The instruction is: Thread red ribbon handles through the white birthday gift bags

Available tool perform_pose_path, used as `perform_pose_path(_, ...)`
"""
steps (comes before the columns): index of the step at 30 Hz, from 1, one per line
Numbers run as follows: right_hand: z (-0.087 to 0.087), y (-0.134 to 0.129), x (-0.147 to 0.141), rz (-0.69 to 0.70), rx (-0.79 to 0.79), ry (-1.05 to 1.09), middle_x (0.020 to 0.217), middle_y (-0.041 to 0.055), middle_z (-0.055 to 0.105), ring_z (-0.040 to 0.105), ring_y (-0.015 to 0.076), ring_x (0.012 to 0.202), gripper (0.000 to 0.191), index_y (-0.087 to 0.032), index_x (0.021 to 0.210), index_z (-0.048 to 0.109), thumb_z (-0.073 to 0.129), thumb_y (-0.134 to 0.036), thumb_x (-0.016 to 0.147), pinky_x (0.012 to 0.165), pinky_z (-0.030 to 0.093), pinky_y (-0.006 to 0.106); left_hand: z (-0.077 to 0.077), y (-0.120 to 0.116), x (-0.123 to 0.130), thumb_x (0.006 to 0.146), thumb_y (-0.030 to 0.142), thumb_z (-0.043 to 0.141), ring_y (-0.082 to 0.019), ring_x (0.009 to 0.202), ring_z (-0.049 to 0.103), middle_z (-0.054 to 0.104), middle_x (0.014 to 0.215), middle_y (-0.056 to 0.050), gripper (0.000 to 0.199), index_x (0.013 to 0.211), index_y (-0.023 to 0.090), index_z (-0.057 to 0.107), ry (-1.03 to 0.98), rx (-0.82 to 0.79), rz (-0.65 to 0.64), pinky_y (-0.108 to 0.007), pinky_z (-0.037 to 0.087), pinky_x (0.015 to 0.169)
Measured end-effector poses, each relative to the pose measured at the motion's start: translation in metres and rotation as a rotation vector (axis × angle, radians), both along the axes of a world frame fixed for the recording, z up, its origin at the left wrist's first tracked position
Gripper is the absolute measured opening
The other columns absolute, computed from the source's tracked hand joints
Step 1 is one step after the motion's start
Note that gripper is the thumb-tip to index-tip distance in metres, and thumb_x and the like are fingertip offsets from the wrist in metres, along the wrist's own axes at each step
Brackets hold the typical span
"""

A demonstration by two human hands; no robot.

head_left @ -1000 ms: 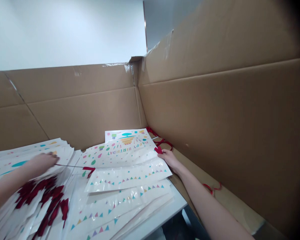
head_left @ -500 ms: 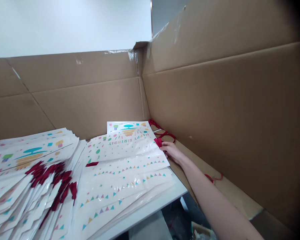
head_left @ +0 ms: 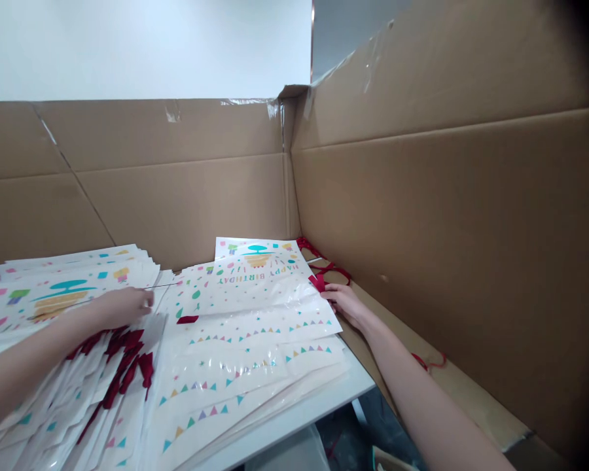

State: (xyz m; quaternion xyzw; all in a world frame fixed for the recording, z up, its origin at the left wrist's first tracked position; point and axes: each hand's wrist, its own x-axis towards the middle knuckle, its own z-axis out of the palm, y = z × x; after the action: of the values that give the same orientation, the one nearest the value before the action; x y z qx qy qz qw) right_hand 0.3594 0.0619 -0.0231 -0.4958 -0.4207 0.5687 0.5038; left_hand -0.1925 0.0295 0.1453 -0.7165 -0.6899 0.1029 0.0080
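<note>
From the head-worn view, looking down into a large cardboard box lined along two walls, a person's two bare forearms reach in over a white table edge [head_left: 294, 407]. The left hand [head_left: 122, 309] rests on a pile of white plastic gift bags [head_left: 63, 294], fingers together and slightly curled. A thin dark thread [head_left: 163, 285] runs from just past those fingertips toward the right, though whether the fingers pinch it is impossible to tell. Dark red ribbon handles [head_left: 122, 353] lie in a bunch just below the left hand, on the same pile. To the right of the left fingertips lies a second spread of bags [head_left: 245, 340], printed with confetti, bunting and "HAPPY BIRTHDAY". The right hand [head_left: 343, 304] is at that spread's far corner, fingers narrowly gathered at the top bag's edge and touching its red handle [head_left: 317, 282] – a firm grip cannot be confirmed. Just beyond those fingers, red ribbon loops [head_left: 324, 260] lie against the cardboard wall [head_left: 422, 196], and a loose red ribbon scrap [head_left: 428, 361] sits farther down the box flap – well apart from the hand.
</note>
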Motion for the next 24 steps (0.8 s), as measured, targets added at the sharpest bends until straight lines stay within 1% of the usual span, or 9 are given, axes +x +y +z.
perform_pose_path(2, 0.001, -0.001, -0.001, -0.011, 0.006, -0.017, 0.065, 0.0022, 0.061, 0.048, 0.0112, 0.05, 0.024, -0.016, 0.087, 0.065, 0.076, -0.021, 0.066, 0.045, 0.034, 0.024, -0.023, 0.003, 0.038, 0.08, 0.041, 0.054, -0.028, 0.098, 0.066, 0.073, 0.111, -0.009, 0.037, 0.108, 0.024, 0.071, -0.003, -0.159, -0.087, -0.034, 0.048, 0.084)
perform_pose_path(4, 0.002, -0.003, -0.002, 0.002, 0.022, -0.042, 0.063, 0.0012, 0.06, 0.048, 0.0113, 0.049, 0.023, -0.017, 0.087, 0.065, 0.075, -0.025, 0.069, 0.045, 0.034, 0.025, -0.043, 0.003, 0.062, 0.082, 0.043, 0.052, -0.03, 0.102, 0.066, 0.07, 0.119, -0.011, 0.043, 0.118, 0.025, 0.069, -0.05, -0.225, -0.138, -0.036, 0.049, 0.084)
perform_pose_path(6, 0.005, -0.006, -0.004, 0.05, 0.061, -0.071, 0.067, 0.0017, 0.063, 0.049, 0.0119, 0.05, 0.025, -0.017, 0.091, 0.066, 0.075, -0.03, 0.072, 0.045, 0.034, 0.025, -0.059, 0.004, 0.071, 0.083, 0.041, 0.05, -0.032, 0.102, 0.066, 0.069, 0.121, -0.014, 0.043, 0.117, 0.022, 0.069, -0.081, -0.211, -0.199, -0.038, 0.049, 0.084)
perform_pose_path(8, 0.008, -0.009, -0.005, 0.132, 0.123, -0.073, 0.084, 0.0048, 0.071, 0.058, 0.0145, 0.059, 0.032, -0.018, 0.101, 0.067, 0.076, -0.031, 0.072, 0.05, 0.041, 0.025, -0.071, 0.009, 0.07, 0.084, 0.037, 0.047, -0.032, 0.099, 0.067, 0.069, 0.117, -0.015, 0.039, 0.11, 0.02, 0.069, -0.074, -0.171, -0.256, -0.04, 0.049, 0.082)
perform_pose_path(10, 0.01, -0.011, -0.006, 0.205, 0.171, -0.065, 0.105, 0.0078, 0.073, 0.066, 0.0183, 0.075, 0.043, -0.019, 0.11, 0.067, 0.079, -0.029, 0.07, 0.058, 0.048, 0.026, -0.08, 0.016, 0.065, 0.085, 0.032, 0.044, -0.032, 0.096, 0.067, 0.07, 0.111, -0.015, 0.035, 0.105, 0.019, 0.069, -0.035, -0.142, -0.289, -0.041, 0.049, 0.08)
perform_pose_path(12, 0.011, -0.011, -0.006, 0.239, 0.174, -0.075, 0.112, 0.0092, 0.072, 0.068, 0.021, 0.082, 0.049, -0.019, 0.113, 0.067, 0.081, -0.027, 0.067, 0.061, 0.05, 0.027, -0.085, 0.022, 0.06, 0.086, 0.03, 0.04, -0.033, 0.096, 0.066, 0.07, 0.108, -0.015, 0.033, 0.101, 0.019, 0.068, 0.017, -0.126, -0.309, -0.043, 0.049, 0.081)
perform_pose_path(17, 0.01, -0.009, -0.004, 0.219, 0.141, -0.12, 0.106, 0.009, 0.073, 0.068, 0.0209, 0.08, 0.046, -0.017, 0.109, 0.067, 0.08, -0.025, 0.066, 0.058, 0.049, 0.026, -0.087, 0.027, 0.054, 0.084, 0.031, 0.043, -0.037, 0.099, 0.065, 0.07, 0.106, -0.016, 0.031, 0.096, 0.018, 0.068, 0.08, -0.106, -0.265, -0.046, 0.048, 0.082)
perform_pose_path(20, 0.013, -0.01, -0.005, 0.2, 0.138, -0.115, 0.106, 0.0092, 0.073, 0.069, 0.0215, 0.083, 0.045, -0.018, 0.107, 0.067, 0.081, -0.025, 0.065, 0.062, 0.052, 0.027, -0.083, 0.023, 0.052, 0.083, 0.034, 0.046, -0.035, 0.098, 0.065, 0.069, 0.105, -0.014, 0.029, 0.096, 0.021, 0.068, 0.0, -0.121, -0.248, -0.044, 0.048, 0.082)
perform_pose_path(24, 0.017, -0.014, -0.006, 0.185, 0.151, -0.108, 0.104, 0.0089, 0.074, 0.068, 0.0219, 0.084, 0.043, -0.018, 0.105, 0.068, 0.082, -0.026, 0.065, 0.066, 0.053, 0.028, -0.081, 0.02, 0.054, 0.082, 0.037, 0.047, -0.031, 0.101, 0.065, 0.07, 0.108, -0.01, 0.029, 0.098, 0.023, 0.068, -0.114, -0.149, -0.266, -0.04, 0.049, 0.085)
